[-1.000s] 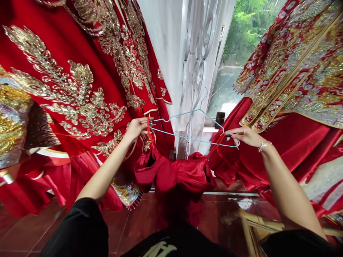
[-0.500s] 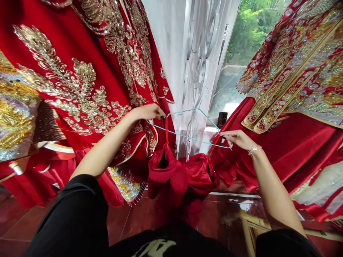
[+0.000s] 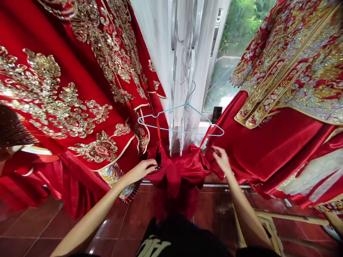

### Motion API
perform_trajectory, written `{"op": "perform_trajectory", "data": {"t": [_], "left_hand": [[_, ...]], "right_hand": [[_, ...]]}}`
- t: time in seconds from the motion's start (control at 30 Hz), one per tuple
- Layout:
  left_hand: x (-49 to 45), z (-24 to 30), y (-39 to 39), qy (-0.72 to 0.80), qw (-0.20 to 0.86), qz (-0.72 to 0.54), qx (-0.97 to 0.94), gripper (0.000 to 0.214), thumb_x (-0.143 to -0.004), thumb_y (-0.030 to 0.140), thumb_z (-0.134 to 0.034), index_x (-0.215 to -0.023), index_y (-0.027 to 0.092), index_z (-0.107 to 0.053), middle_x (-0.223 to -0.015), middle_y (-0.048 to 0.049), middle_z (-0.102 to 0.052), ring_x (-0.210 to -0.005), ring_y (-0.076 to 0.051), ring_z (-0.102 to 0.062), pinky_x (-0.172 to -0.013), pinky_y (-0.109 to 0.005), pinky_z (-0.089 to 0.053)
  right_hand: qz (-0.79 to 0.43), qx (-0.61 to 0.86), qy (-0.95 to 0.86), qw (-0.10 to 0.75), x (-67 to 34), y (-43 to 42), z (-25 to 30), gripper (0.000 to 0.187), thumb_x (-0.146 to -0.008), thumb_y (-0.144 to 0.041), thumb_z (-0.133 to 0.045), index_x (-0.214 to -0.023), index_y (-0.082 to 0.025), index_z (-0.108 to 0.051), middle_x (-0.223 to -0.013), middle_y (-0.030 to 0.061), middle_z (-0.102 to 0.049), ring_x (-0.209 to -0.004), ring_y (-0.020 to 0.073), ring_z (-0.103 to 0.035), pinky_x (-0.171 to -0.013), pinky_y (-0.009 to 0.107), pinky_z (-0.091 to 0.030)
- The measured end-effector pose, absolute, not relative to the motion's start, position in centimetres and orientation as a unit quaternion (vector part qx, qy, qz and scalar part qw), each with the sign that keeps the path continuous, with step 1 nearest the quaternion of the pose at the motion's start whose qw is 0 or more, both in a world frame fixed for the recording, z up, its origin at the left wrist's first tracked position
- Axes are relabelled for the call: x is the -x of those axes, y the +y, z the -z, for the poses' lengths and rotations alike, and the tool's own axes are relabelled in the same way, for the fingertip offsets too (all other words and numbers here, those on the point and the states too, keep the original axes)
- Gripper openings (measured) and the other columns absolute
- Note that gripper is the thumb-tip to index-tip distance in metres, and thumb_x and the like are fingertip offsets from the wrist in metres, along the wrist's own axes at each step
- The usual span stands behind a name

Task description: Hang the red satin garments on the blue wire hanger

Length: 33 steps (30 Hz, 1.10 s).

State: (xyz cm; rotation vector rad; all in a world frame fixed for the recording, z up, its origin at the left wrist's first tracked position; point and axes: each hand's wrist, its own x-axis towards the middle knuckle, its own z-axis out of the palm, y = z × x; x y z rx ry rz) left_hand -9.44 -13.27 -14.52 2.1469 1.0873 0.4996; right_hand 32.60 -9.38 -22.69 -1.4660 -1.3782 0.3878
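Observation:
A red dress [image 3: 184, 167] with thin straps hangs from a light blue wire hanger [image 3: 177, 131], one strap at each side. The hanger's hook is up against white metal scrollwork; what it catches on I cannot make out. My left hand [image 3: 146, 168] is at the left edge of the bodice, fingers closed on the red fabric. Just off the bodice's right side, below the strap, is my right hand [image 3: 222, 160], its fingers apart and bent, with nothing seen in them. The dress's lower part falls into shadow in front of my body.
A red garment with gold sequins [image 3: 102, 107] hangs close on the left. On the right hangs a beaded jacket [image 3: 289, 71] over a red satin skirt [image 3: 265, 142]. Behind are white curtain, a window [image 3: 227, 71] and a small dark device [image 3: 217, 115]. A wooden frame [image 3: 289, 217] stands low right.
Both hands have let go of the hanger's ends and moved down to the sides of the bodice. The hanger stays up with the straps on it. My view has shifted slightly.

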Motion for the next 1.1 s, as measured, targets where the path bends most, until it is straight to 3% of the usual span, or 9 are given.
{"op": "perform_trajectory", "data": {"t": [0.27, 0.4, 0.5, 0.67, 0.73, 0.83, 0.9, 1.0, 1.1], "left_hand": [[9.5, 11.0, -15.7, 0.420, 0.366, -0.187, -0.809, 0.022, -0.093, 0.039, -0.050, -0.084, 0.021, -0.057, -0.081, -0.0010, -0.063, -0.077, -0.017, -0.059, -0.075, -0.026, -0.048], [9.3, 10.7, -16.4, 0.449, 0.349, -0.209, -0.795, 0.018, -0.089, 0.038, -0.058, -0.098, 0.023, -0.060, -0.097, -0.0035, -0.067, -0.089, -0.020, -0.063, -0.085, -0.029, -0.051], [10.5, 10.9, -16.2, 0.473, 0.321, -0.239, -0.785, 0.019, -0.081, 0.028, -0.060, -0.099, 0.024, -0.064, -0.099, -0.0040, -0.068, -0.094, -0.022, -0.065, -0.089, -0.031, -0.052], [11.8, 12.7, -14.6, 0.542, 0.179, -0.396, -0.719, 0.014, -0.068, 0.023, -0.055, -0.081, 0.025, -0.058, -0.081, -0.0028, -0.061, -0.080, -0.023, -0.060, -0.080, -0.036, -0.053], [11.3, 13.6, -13.8, 0.581, 0.077, -0.468, -0.661, 0.015, -0.069, 0.024, -0.056, -0.083, 0.024, -0.058, -0.088, -0.0051, -0.060, -0.090, -0.026, -0.059, -0.088, -0.041, -0.051], [9.7, 15.0, -12.8, 0.613, -0.014, -0.582, -0.534, 0.020, -0.070, 0.028, -0.064, -0.089, 0.022, -0.058, -0.106, -0.0101, -0.057, -0.106, -0.029, -0.055, -0.093, -0.044, -0.049], [9.0, 16.0, -12.3, 0.605, 0.064, -0.625, -0.489, 0.024, -0.070, 0.030, -0.067, -0.090, 0.023, -0.056, -0.101, -0.0083, -0.057, -0.096, -0.025, -0.058, -0.083, -0.041, -0.053], [8.8, 17.5, -11.6, 0.567, 0.236, -0.648, -0.451, 0.024, -0.070, 0.033, -0.069, -0.087, 0.023, -0.054, -0.086, -0.0020, -0.060, -0.076, -0.019, -0.062, -0.072, -0.036, -0.056], [9.7, 18.2, -10.7, 0.531, 0.239, -0.692, -0.426, 0.031, -0.070, 0.041, -0.072, -0.082, 0.023, -0.050, -0.095, -0.0042, -0.067, -0.090, -0.022, -0.069, -0.086, -0.042, -0.059]], "right_hand": [[-0.283, 0.664, -0.596, 0.351, -32.4, -8.5, 27.6, 0.030, -0.060, -0.010, -0.062, -0.087, -0.020, -0.070, -0.076, -0.0002, -0.062, -0.079, 0.0184, -0.062, -0.085, 0.035, -0.052], [-0.309, 0.657, -0.603, 0.332, -32.9, -7.9, 27.8, 0.014, -0.056, -0.011, -0.061, -0.064, -0.022, -0.059, -0.060, -0.0049, -0.051, -0.063, 0.0152, -0.052, -0.069, 0.030, -0.048], [-0.290, 0.659, -0.582, 0.378, -33.6, -8.4, 27.6, 0.011, -0.061, -0.016, -0.059, -0.061, -0.023, -0.051, -0.072, -0.0001, -0.057, -0.069, 0.0169, -0.053, -0.068, 0.030, -0.046], [-0.300, 0.638, -0.520, 0.482, -34.6, -9.6, 26.4, 0.010, -0.074, -0.036, -0.053, -0.075, -0.025, -0.051, -0.081, 0.0065, -0.064, -0.080, 0.0244, -0.062, -0.068, 0.035, -0.051], [-0.335, 0.612, -0.507, 0.506, -34.1, -10.1, 25.9, 0.018, -0.080, -0.041, -0.045, -0.085, -0.026, -0.053, -0.080, 0.0072, -0.067, -0.080, 0.0257, -0.068, -0.069, 0.039, -0.055], [-0.392, 0.534, -0.459, 0.592, -32.6, -11.0, 25.2, 0.039, -0.085, -0.041, -0.042, -0.121, -0.028, -0.047, -0.100, 0.0083, -0.073, -0.089, 0.0251, -0.074, -0.082, 0.044, -0.059], [-0.399, 0.479, -0.434, 0.650, -31.5, -11.7, 25.0, 0.059, -0.086, -0.040, -0.046, -0.142, -0.033, -0.028, -0.121, 0.0101, -0.070, -0.098, 0.0251, -0.075, -0.090, 0.047, -0.058], [-0.341, 0.467, -0.486, 0.656, -30.9, -12.3, 24.8, 0.072, -0.089, -0.039, -0.049, -0.151, -0.033, -0.013, -0.145, 0.0155, -0.057, -0.124, 0.0265, -0.066, -0.107, 0.052, -0.051], [-0.237, 0.499, -0.532, 0.642, -31.3, -12.2, 23.8, 0.074, -0.091, -0.038, -0.050, -0.154, -0.025, -0.013, -0.151, 0.0204, -0.051, -0.142, 0.0252, -0.051, -0.121, 0.053, -0.036]]}}
